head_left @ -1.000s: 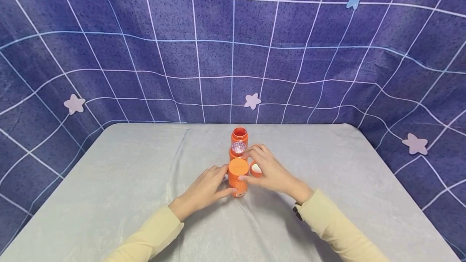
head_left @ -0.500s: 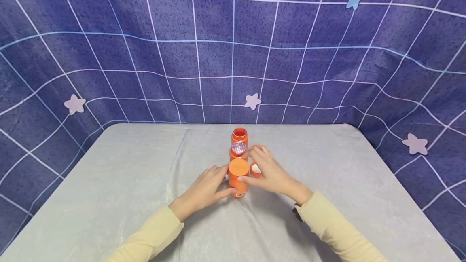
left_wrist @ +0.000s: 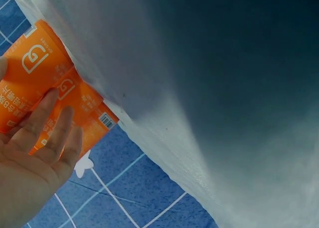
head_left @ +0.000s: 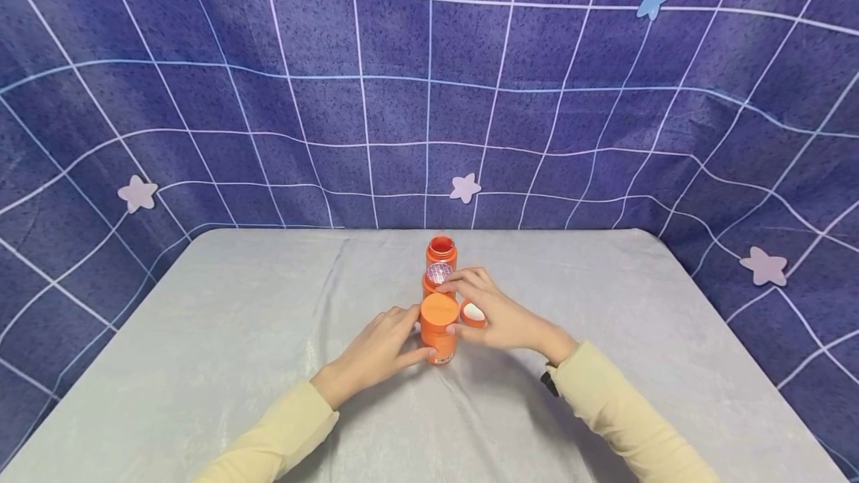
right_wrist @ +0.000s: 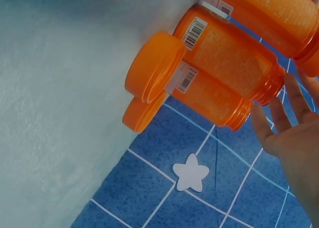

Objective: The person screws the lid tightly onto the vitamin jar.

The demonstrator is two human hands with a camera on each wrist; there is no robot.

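Three orange bottles stand in a row running away from me. My left hand (head_left: pixel 377 345) holds the nearest bottle (head_left: pixel 441 346), thumb in front and fingers along its left side. That bottle wears an orange cap (head_left: pixel 439 309), which my right hand (head_left: pixel 499 319) pinches, with the thumb on the near side and fingertips at the far side. Behind it, the middle bottle (right_wrist: pixel 229 53) has no cap, and a shiny patterned disc (head_left: pixel 439 273) covers its mouth. The farthest bottle (head_left: pixel 441 252) is uncapped, its red inside showing. Orange print covers the bottle (left_wrist: pixel 37 63) in the left wrist view.
Two loose orange caps, a nearer cap (right_wrist: pixel 154 66) and a farther cap (right_wrist: pixel 142 113), lie right of the row; my right hand hides one in the head view. A grey cloth covers the table (head_left: pixel 255 304). Behind hangs a blue grid-patterned curtain (head_left: pixel 396 110) with stars.
My right fingertips have shifted left along the cap's far side while the thumb has slid slightly right on the near side. The left hand and the bottles stay in place.
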